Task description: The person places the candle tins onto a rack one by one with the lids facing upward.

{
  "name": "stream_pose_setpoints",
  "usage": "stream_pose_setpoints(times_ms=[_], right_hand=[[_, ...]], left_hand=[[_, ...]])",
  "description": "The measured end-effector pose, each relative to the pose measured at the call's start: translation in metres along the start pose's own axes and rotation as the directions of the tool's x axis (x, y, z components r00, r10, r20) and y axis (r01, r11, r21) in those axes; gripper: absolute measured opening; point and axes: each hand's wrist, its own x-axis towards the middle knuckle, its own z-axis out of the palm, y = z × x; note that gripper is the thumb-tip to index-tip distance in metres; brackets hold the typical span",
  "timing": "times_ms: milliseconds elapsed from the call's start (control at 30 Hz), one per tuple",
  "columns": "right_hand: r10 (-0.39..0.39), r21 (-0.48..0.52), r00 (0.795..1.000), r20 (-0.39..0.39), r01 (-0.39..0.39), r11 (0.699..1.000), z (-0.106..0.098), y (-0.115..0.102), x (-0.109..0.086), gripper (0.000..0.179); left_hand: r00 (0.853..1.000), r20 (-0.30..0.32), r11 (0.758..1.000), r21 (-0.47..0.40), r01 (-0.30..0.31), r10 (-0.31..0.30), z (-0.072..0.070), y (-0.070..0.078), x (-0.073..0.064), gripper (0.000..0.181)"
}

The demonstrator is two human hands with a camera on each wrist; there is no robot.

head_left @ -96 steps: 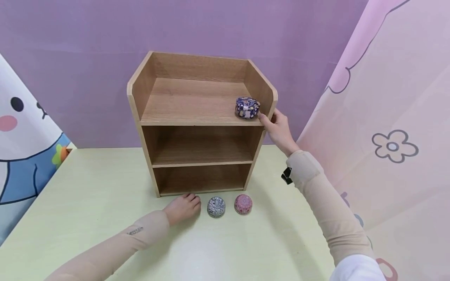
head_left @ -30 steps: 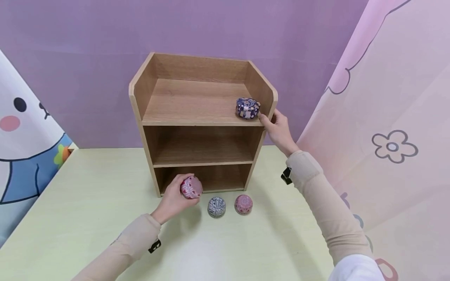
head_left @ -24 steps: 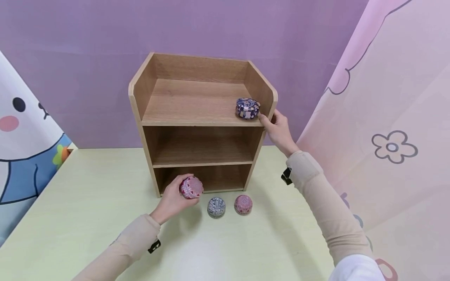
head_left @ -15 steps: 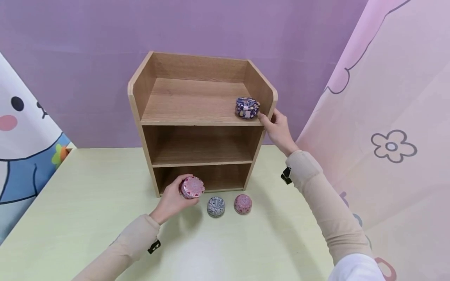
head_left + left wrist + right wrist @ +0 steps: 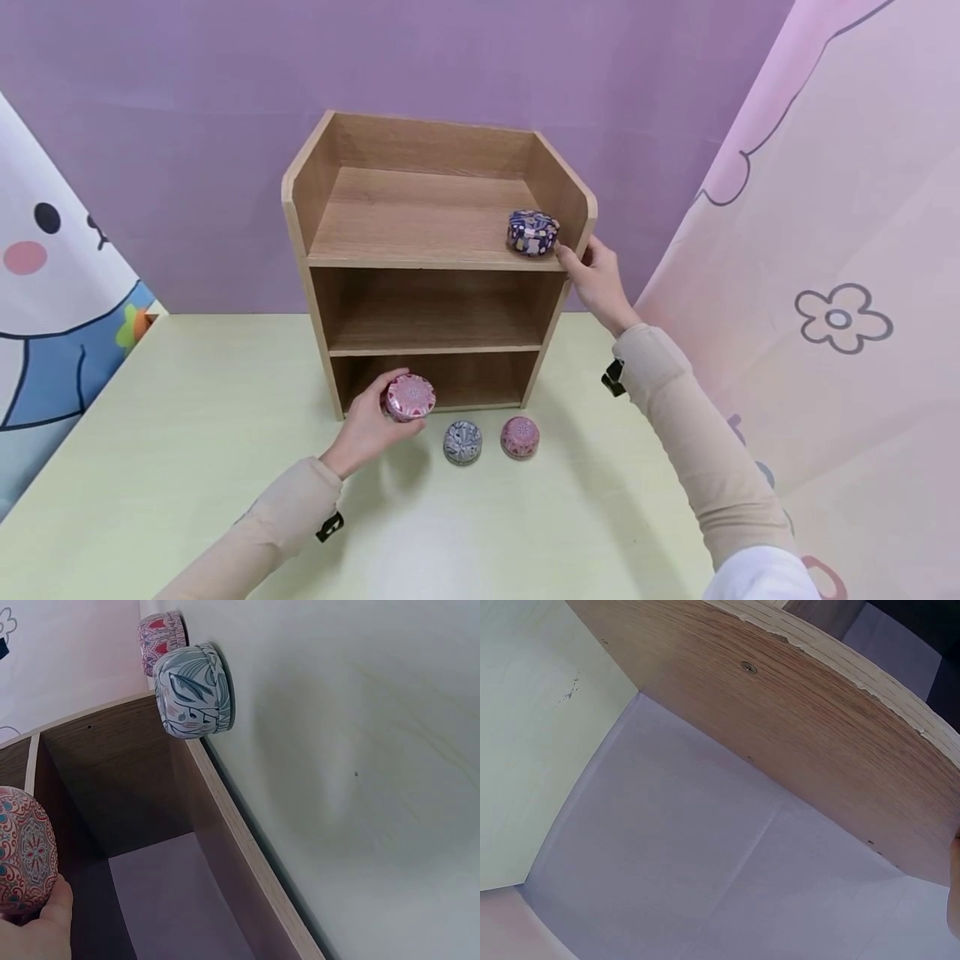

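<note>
My left hand (image 5: pixel 372 425) grips a round pink tin (image 5: pixel 410 397) by its side, thumb and fingers on opposite edges. The tin's patterned lid faces up toward the head camera, in front of the bottom compartment; the left wrist view shows the same red-patterned tin (image 5: pixel 28 851) with a fingertip against it. My right hand (image 5: pixel 602 287) grips the right side panel of the wooden shelf (image 5: pixel 420 265), thumb in front and fingers behind. Just left of that thumb, a dark blue patterned tin (image 5: pixel 532 232) sits on the top board.
On the table (image 5: pixel 225 375), before the shelf, stand a grey-white leaf-patterned tin (image 5: pixel 462 442) and another pink tin (image 5: pixel 520 437). A purple backdrop (image 5: pixel 435 58) hangs behind, with a printed pink curtain (image 5: pixel 840 208) to the right and a cartoon-printed one (image 5: pixel 60 292) to the left.
My left hand, earlier down on the table, has lifted a pink tin up before the bottom compartment. The tin has since turned so its lid shows. The right hand keeps its place.
</note>
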Motion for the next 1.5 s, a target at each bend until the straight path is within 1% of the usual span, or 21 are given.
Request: stream_pose_setpoints(times_ms=[133,333,533,667,867,1167,1400,1500], right_hand=[[-0.003,0.003,1.000,0.001,0.003,1.000,0.001,0.001,0.002,0.041],[-0.008,0.011,1.000,-0.001,0.008,1.000,0.001,0.002,0.004,0.040],[0.000,0.026,1.000,-0.006,0.001,1.000,-0.001,0.001,0.002,0.040],[0.008,0.011,1.000,-0.001,-0.008,1.000,-0.003,0.000,0.000,0.041],[0.004,-0.005,1.000,0.000,-0.004,1.000,-0.004,-0.001,0.000,0.042],[-0.001,-0.001,1.000,0.011,0.001,1.000,-0.003,0.000,0.000,0.041],[-0.020,0.022,1.000,0.016,0.019,1.000,0.000,0.000,0.001,0.041],[-0.026,0.019,1.000,0.011,0.026,0.999,0.000,0.000,0.002,0.040]], left_hand=[[1.000,0.000,1.000,-0.005,-0.004,0.004,-0.002,0.002,0.001,0.076],[0.999,0.028,0.999,-0.044,0.030,-0.029,-0.005,0.005,0.003,0.075],[0.999,0.041,0.998,-0.056,0.027,-0.025,-0.009,0.012,0.006,0.075],[0.998,0.051,0.999,-0.045,0.023,-0.020,-0.013,0.020,0.007,0.076],[0.998,0.051,1.000,-0.010,-0.021,0.021,-0.023,0.035,0.010,0.078],[0.997,0.064,0.998,0.035,-0.056,0.054,-0.033,0.054,0.009,0.078],[0.996,0.075,0.997,0.056,-0.059,0.055,-0.040,0.068,0.012,0.076],[0.994,0.091,0.997,0.041,-0.058,0.054,-0.043,0.073,0.014,0.077]])
